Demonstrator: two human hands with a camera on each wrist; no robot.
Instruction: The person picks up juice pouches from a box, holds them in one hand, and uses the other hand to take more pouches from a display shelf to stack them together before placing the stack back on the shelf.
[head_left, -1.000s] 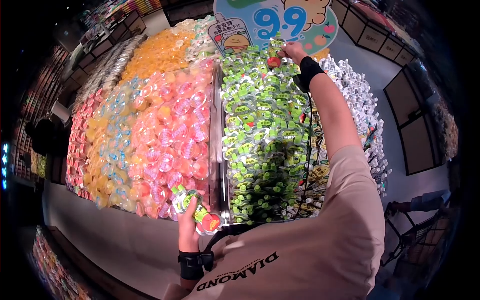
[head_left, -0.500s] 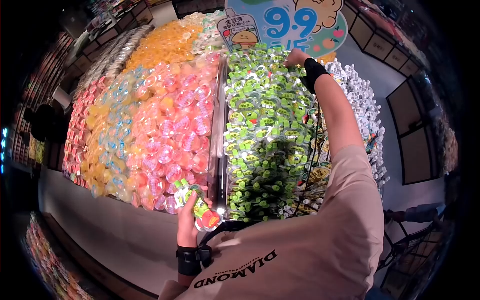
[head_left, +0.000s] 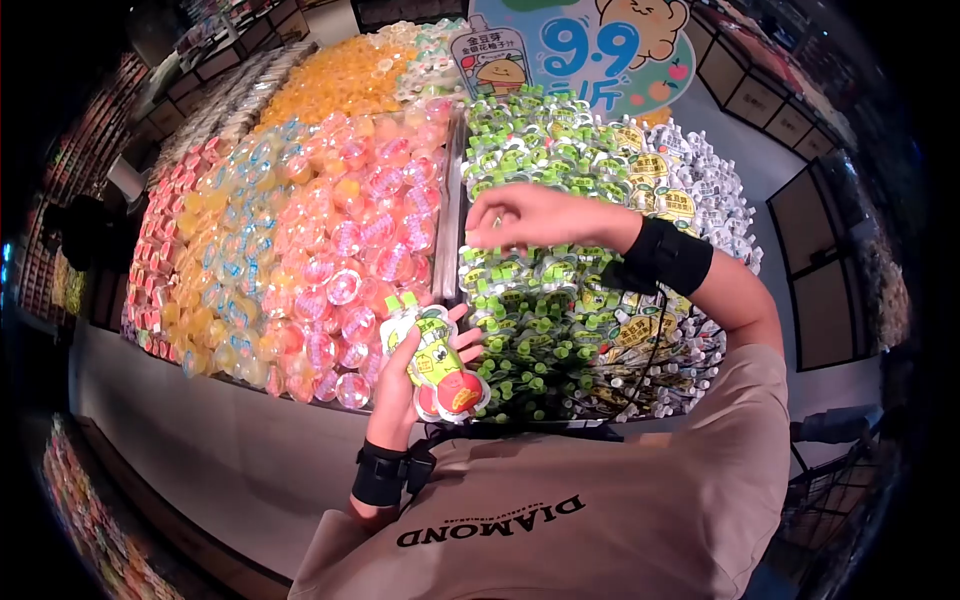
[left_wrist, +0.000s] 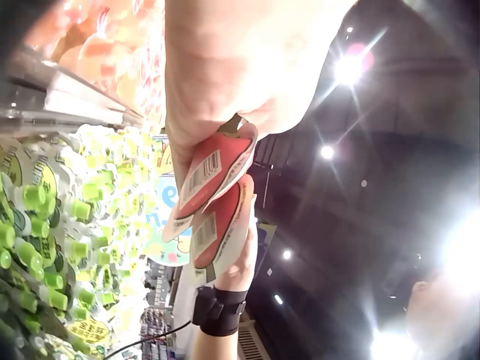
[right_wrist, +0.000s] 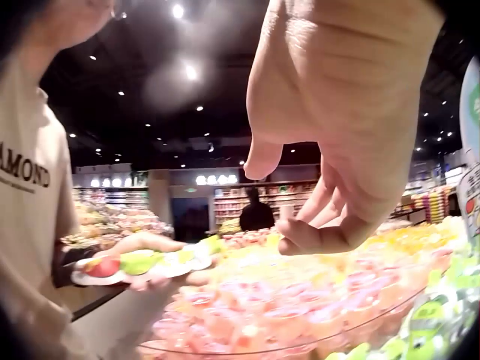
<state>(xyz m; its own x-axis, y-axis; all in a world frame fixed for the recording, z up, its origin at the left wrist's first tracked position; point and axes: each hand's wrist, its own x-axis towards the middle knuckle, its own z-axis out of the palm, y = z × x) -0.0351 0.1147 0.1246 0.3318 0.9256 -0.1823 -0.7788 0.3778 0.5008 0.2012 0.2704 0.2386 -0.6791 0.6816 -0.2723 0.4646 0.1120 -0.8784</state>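
A person's left hand (head_left: 399, 384) grips green-capped pouches (head_left: 437, 350) under the thumb, fingers spread, near the display's front edge, while the right hand (head_left: 530, 216), fingers loosely curled, hovers above matching pouches (head_left: 550, 272).

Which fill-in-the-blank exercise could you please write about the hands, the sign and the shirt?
The left hand holds pouches whose caps are ____ in colour.
The right hand holds ____.
The big number on the sign is ____.
The large word on the shirt is ____.
Missing words: green; nothing; 9.9; DIAMOND.
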